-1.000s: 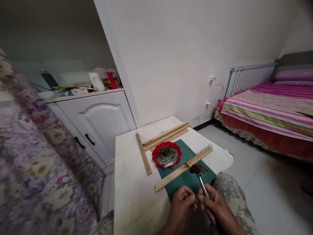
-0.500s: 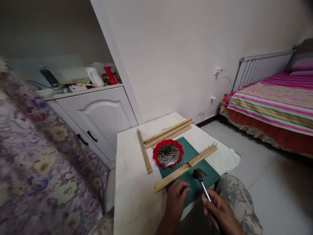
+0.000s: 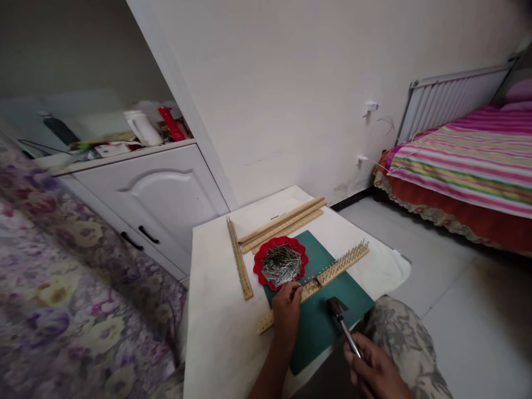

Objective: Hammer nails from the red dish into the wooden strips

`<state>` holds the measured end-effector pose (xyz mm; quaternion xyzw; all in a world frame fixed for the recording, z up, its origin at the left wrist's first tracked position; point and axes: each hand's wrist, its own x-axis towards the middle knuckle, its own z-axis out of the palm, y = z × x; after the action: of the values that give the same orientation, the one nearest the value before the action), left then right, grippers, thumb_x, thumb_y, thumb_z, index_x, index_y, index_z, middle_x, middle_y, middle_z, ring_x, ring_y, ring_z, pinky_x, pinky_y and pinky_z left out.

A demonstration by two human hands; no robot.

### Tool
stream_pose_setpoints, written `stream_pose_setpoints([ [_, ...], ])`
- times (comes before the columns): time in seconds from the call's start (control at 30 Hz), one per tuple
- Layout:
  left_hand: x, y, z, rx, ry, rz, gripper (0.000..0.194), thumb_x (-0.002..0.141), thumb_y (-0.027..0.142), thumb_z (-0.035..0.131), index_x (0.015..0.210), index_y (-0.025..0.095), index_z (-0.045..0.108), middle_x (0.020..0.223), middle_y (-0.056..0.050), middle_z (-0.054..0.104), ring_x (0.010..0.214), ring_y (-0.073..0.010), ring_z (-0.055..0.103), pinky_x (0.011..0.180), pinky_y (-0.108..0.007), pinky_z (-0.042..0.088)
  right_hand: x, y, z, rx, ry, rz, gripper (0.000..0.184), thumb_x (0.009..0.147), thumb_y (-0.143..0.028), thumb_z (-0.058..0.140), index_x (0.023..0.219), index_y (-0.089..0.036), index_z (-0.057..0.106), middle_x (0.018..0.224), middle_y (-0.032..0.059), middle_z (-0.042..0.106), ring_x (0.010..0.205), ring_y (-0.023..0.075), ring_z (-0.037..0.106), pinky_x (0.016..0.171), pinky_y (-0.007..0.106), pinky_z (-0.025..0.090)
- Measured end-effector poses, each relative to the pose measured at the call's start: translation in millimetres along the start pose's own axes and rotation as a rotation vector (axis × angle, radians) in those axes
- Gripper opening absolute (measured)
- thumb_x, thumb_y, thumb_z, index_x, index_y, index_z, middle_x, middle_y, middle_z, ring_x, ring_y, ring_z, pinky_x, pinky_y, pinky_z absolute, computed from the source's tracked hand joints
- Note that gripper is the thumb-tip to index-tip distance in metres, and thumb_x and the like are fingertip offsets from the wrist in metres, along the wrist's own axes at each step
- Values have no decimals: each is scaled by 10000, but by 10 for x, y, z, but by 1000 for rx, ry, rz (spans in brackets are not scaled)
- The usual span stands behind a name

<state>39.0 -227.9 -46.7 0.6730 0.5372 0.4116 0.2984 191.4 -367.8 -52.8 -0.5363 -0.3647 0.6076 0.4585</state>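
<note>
My right hand (image 3: 372, 363) is wrapped round the handle of a claw hammer (image 3: 337, 310), its head just above the green mat (image 3: 316, 338). My left hand (image 3: 286, 310) lies over a perforated wooden strip (image 3: 307, 290), fingertips pinched together at its far edge; whatever they pinch is too small to make out. Several nails (image 3: 343, 260) stand upright along the strip's right half. Beyond my left fingers, a red scalloped dish (image 3: 258, 271) holds a heap of loose nails (image 3: 282, 263) and touches the mat.
More wooden strips (image 3: 282, 224) lie at the back of the white-covered table (image 3: 216, 332), and another strip (image 3: 240, 260) is left of the dish. A white cabinet (image 3: 153, 194) stands behind on the left, beside a flowered curtain (image 3: 75, 299). A bed (image 3: 465, 160) is at right.
My left hand has moved up and forward from the strip's near side onto it, close to the dish. The hammer stays almost in place; the view has shifted slightly.
</note>
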Motion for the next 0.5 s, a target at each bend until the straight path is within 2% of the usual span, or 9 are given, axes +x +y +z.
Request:
stream_pose_setpoints([
  [0.3,26,29,2,65,-2,11,183,788,295,500,784,180,643,777,-19,672,725,-147,610,667,-233,451,18,22,-1,-12,-6,19,414,706,-613,534,734,-219,410,425,-114,452,259,7,217,286,147,99],
  [0.43,22,35,9,73,-1,27,189,796,288,490,784,180,645,763,-17,662,706,-140,597,655,-228,443,-14,-102,-6,-39,-4,-5,394,745,-596,506,733,-208,436,441,-102,451,283,15,249,289,145,114],
  [0.5,19,33,12,72,5,36,191,798,291,491,778,179,644,751,-15,656,695,-136,589,649,-227,439,-15,-212,-4,-36,-47,-20,383,779,-577,476,731,-198,450,458,-89,478,279,14,271,282,144,125],
])
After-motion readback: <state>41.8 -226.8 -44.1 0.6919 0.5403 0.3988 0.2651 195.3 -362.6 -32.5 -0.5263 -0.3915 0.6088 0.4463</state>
